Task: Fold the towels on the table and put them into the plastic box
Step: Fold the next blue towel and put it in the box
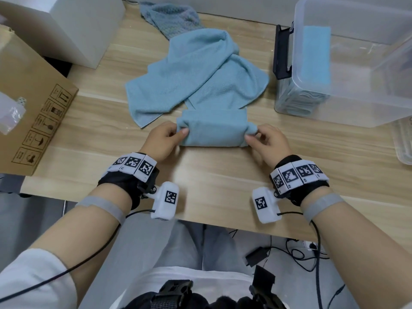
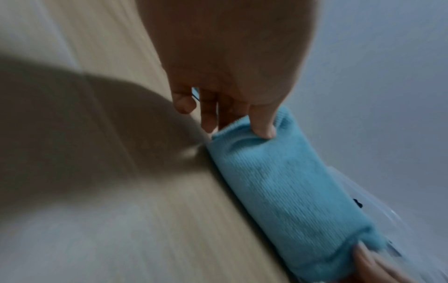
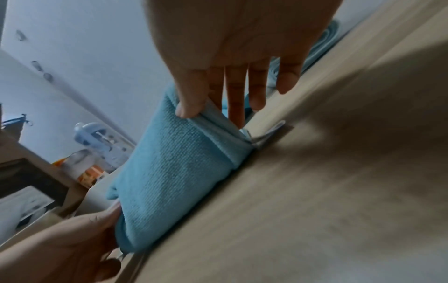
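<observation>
Right now the folded towel (image 1: 214, 129) lies on the wooden table (image 1: 223, 186) with its long axis running left to right, parallel to the near table edge. It sits in the middle of the table's width, nearer the person than the other cloths. The left hand (image 1: 163, 139) pinches the towel's left end between thumb and curled fingers; the left wrist view shows the thumb (image 2: 263, 122) pressed into the top of the fold. The right hand (image 1: 268, 142) pinches the right end in the same way, thumb (image 3: 191, 97) on top and fingers beneath the layered edge.

Just beyond the folded towel, and touching its far edge, a second light-blue towel (image 1: 196, 72) lies loose and rumpled, stretching away toward the far side. Farther still, a darker grey-blue cloth (image 1: 171, 17) is bunched near the far edge of the table.

The clear plastic box (image 1: 347, 90) stands to the right, well apart from the right hand, with folded blue towels showing through its near-left wall. A bare strip of table lies between the folded towel and the box. To the left sit a cardboard box (image 1: 29, 90) and a white box (image 1: 73, 25). Between the hands and the near edge there is open wood.
</observation>
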{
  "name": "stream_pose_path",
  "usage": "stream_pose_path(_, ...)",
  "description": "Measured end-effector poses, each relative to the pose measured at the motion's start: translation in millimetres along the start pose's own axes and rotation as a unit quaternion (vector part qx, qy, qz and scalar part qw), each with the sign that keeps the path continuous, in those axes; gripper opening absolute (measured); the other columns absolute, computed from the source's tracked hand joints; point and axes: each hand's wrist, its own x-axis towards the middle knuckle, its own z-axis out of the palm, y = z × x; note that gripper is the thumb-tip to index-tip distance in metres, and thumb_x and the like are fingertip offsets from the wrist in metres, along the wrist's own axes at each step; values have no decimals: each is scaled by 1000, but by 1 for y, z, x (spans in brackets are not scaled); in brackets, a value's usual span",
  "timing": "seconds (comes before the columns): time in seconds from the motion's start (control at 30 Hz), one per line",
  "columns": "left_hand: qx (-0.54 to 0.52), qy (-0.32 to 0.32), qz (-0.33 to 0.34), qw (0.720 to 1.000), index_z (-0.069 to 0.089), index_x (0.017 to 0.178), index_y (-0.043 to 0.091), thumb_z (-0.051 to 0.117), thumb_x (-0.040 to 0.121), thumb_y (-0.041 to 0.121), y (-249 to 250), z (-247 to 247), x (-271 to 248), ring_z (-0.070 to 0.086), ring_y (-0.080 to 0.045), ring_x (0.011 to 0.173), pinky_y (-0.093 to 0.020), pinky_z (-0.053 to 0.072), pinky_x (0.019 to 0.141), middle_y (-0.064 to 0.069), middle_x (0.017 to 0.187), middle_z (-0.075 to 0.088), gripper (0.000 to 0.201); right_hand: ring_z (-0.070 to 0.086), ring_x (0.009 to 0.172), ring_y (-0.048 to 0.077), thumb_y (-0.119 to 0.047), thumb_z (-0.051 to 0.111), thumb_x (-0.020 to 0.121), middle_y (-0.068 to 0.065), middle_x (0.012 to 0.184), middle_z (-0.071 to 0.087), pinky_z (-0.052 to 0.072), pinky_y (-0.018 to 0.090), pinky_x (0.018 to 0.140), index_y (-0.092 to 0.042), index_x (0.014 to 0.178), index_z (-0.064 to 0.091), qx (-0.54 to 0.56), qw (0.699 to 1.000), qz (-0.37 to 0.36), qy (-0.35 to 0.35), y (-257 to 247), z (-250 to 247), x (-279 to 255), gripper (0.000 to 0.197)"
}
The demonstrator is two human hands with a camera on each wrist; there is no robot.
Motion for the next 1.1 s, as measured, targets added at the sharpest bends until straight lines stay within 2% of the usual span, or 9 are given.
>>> stream_pose_path(0.13,37,61,-45,996,44,57,7,55,90,27,11,2,12,41,-18,76,-27,22,63,-6,70,43,40,45,74,25,-38,54,88,10,69,51,33,34,66,3,72,57,-17,996,86,23,-7,9,23,44)
stream_pose_path(0.27,-30,18,-112,993,57,98,4,68,79,36,19,6,20,54,-19,81,-26,37,65,-4,92,60,39,42,69,24,-43,45,91,1,56,39,29,31,62,-15,54,34,-76,982,172,-16,-10,16,43,47)
stream_pose_path(0.4,-85,20,-143,986,48,110,7,77,71,30,27,1,28,57,-25,104,-39,48,89,-6,108,57,54,45,73,25,-43,46,90,2,64,46,31,31,64,-17,60,37,-102,974,199,-15,-18,14,49,41)
stream_pose_path(0.47,-171,5,-139,975,44,107,12,77,71,18,39,-4,29,57,-27,109,-45,49,92,-5,107,54,49,47,81,23,-37,52,88,4,82,52,33,29,69,-14,78,50,-93,975,204,-2,-25,9,51,25)
stream_pose_path(0.63,-248,-44,-3,968,50,94,25,68,57,16,97,-34,32,59,-24,103,-42,50,88,-5,106,59,43,48,99,18,-21,72,73,6,113,50,39,31,90,-8,128,43,-43,987,152,-1,-56,-26,48,63)
stream_pose_path(0.8,-229,-109,133,958,55,92,28,62,57,10,176,-65,41,59,-7,84,-21,47,78,4,92,60,41,41,103,15,-23,80,66,9,126,40,37,33,104,-12,140,29,13,992,99,72,-86,-81,43,90)
stream_pose_path(0.9,-187,-144,199,951,55,82,23,60,55,6,220,-71,46,48,-6,71,-18,40,63,6,78,53,32,34,130,21,-24,82,63,8,140,27,29,38,112,-23,145,16,61,989,76,110,-96,-118,42,105)
stream_pose_path(1.0,-189,-191,244,932,55,74,24,59,57,0,257,-63,49,46,-2,65,-14,38,58,15,67,53,30,37,129,9,-12,82,63,-3,136,37,31,29,109,-26,143,19,144,987,4,73,-106,-148,42,103)
stream_pose_path(1.1,-254,-213,268,905,58,89,24,62,60,-4,288,-46,51,56,-3,75,-15,46,69,12,81,63,40,58,98,-8,4,76,64,-8,112,58,48,14,85,-18,126,44,252,967,-35,14,-109,-175,41,73)
